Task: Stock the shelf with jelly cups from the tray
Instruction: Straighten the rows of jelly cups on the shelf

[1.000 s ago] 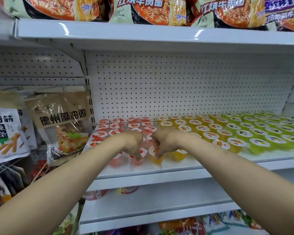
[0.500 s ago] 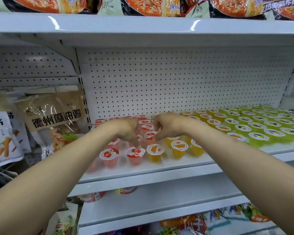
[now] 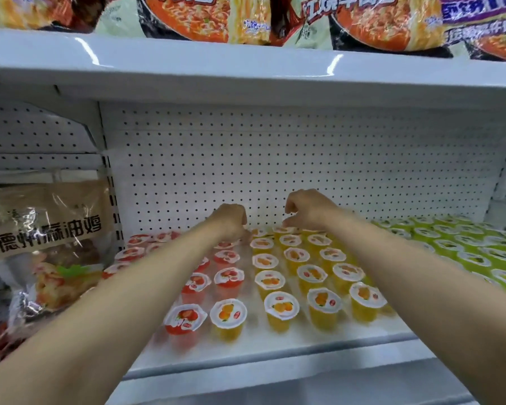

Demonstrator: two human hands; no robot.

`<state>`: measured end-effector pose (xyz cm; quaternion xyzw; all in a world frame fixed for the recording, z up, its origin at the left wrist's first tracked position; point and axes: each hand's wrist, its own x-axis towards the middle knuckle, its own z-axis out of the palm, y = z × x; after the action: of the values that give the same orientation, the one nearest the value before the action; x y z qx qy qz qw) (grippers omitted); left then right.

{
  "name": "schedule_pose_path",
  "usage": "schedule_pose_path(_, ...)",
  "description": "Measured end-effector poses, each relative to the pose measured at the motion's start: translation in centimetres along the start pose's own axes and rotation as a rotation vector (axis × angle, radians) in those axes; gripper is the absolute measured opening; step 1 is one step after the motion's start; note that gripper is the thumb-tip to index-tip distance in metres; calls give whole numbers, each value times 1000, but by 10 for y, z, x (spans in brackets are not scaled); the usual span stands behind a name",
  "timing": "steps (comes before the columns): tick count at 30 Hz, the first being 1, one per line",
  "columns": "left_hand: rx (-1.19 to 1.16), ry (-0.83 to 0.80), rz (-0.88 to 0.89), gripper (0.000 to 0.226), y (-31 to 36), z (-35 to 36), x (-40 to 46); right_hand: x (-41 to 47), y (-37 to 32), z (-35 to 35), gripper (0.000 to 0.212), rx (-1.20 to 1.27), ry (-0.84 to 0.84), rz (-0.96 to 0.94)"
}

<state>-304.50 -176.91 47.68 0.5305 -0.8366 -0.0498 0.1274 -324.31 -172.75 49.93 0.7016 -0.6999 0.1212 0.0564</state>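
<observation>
The jelly cups (image 3: 281,309) stand upright on the white shelf (image 3: 275,343), foil lids facing up, set in rows that run from the front edge back toward the pegboard wall (image 3: 275,171). Red cups (image 3: 184,318) fill the left columns, orange cups (image 3: 323,305) the middle, and green cups (image 3: 476,261) the right side. One orange cup (image 3: 228,315) sits in the front row just beside a red one, in line with the red column behind it.

Both arms reach in over the cups toward the back rows. The left hand (image 3: 231,220) is knuckles-up, wrist bent, its fingers curled downward at the rear red cups; whether they grip a cup cannot be told, since the hand's back hides them. The right hand (image 3: 307,210) hovers above the rear orange cups with fingers curled and thumb drawn toward them; whether they pinch anything cannot be told.

Left of the shelf upright hangs a clear bag of braised chicken (image 3: 47,244) with dark printed characters. On the shelf above (image 3: 246,68) lie instant noodle packs (image 3: 205,16) in orange and purple.
</observation>
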Motion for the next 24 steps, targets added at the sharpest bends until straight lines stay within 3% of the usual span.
schedule_pose_path(4,10,-34,-66,36,10,17,45,32,28,15,31,-14,-20,-26)
schedule_pose_path(9,74,-69,-156,49,20,38,88,70,39,36,23,-2,-167,-33)
schedule_pose_path(14,174,-193,-206,51,29,48,113,98,41,54,41,-32,-315,-99)
schedule_pose_path(18,199,-182,-238,37,26,52,122,112,46,65,37,-51,-342,-132)
schedule_pose_path(24,170,-120,-272,41,24,60,127,117,41,70,35,-48,-301,-200)
